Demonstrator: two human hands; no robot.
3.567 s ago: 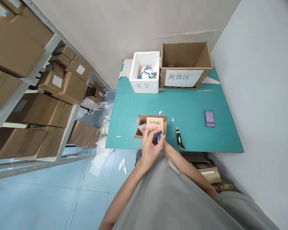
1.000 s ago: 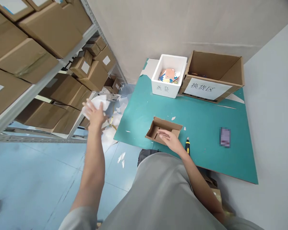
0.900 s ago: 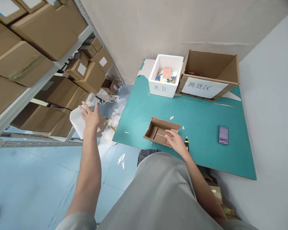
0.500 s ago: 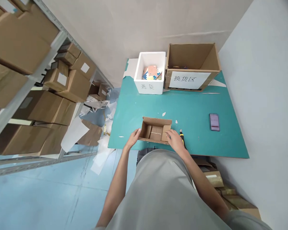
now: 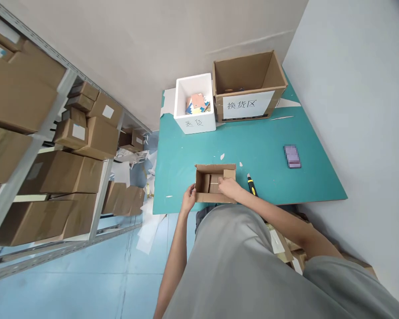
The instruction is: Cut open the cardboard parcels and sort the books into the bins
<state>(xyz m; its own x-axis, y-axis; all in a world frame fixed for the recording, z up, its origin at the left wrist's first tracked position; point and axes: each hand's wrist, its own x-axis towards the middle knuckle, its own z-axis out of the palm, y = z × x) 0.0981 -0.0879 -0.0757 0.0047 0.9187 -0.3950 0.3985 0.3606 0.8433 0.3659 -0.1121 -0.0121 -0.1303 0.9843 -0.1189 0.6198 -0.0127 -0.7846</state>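
Observation:
A small open cardboard box (image 5: 216,197) lies at the front edge of the green table, its inside facing up. My left hand (image 5: 188,199) grips its left side near the front corner. My right hand (image 5: 230,188) reaches over the right side into the box, its fingertips by the inner flaps; whether they pinch anything is too small to make out. A black and yellow utility knife (image 5: 252,185) rests on the table just right of the box.
On the green table (image 5: 252,146) stand a white foam box (image 5: 199,122) with cards inside and a large cardboard box (image 5: 249,106) at the back. A phone (image 5: 292,156) lies right. Shelves of cartons (image 5: 49,173) stand left; more cartons (image 5: 282,248) sit below the table at right.
My right hand has moved left, from the box's right edge into its inside. My left hand stays at the left side. The camera view has turned and shifted.

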